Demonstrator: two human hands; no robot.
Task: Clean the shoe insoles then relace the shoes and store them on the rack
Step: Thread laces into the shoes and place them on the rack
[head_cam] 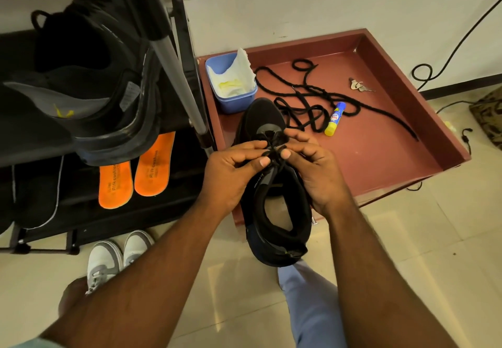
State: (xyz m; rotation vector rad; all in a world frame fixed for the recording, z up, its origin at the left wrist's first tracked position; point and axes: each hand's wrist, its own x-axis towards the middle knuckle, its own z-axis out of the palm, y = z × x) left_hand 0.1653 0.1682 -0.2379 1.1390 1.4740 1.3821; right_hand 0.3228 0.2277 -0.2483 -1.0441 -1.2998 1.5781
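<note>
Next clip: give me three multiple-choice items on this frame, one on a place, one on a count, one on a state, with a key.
1. Where does the glue stick lie?
A. on the rack
B. in the red tray
C. in the blue tub

2. How many orange insoles lie on the rack?
A. one
B. two
C. four

3. What do both hands hold?
A. the lace at the shoe
B. a wipe
C. nothing

Key: B, it lies beside the loose laces; B, a pair lies side by side; A, left hand and right hand pinch the lace.
</note>
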